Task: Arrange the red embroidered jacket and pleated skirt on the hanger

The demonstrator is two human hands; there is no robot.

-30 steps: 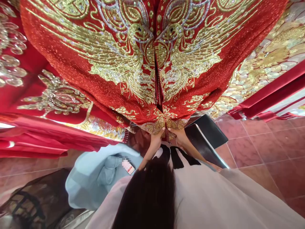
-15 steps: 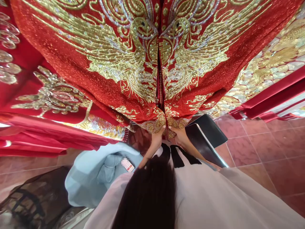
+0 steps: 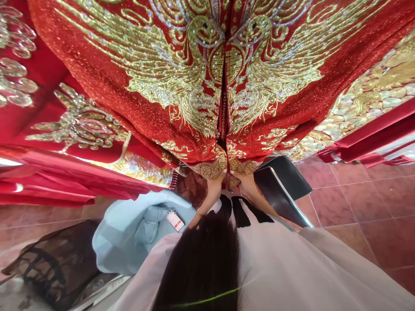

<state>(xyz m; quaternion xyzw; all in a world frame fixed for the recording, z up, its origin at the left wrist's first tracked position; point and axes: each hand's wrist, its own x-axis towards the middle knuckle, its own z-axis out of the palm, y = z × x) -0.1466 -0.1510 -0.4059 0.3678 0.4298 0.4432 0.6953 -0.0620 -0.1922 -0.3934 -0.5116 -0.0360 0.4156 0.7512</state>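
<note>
Person wears a loose white top with wide pale sleeves, one sleeve at lower left and the other spreading across lower right; a black ribbon or tie with two dark tails sits at the chest. Long dark straight hair hangs down the middle of the view, with a thin bright green strand or line crossing it near the bottom edge. Both the left hand and right hand are bare, forearms uncovered below the sleeves, no rings, watch or gloves that I can make out.
</note>
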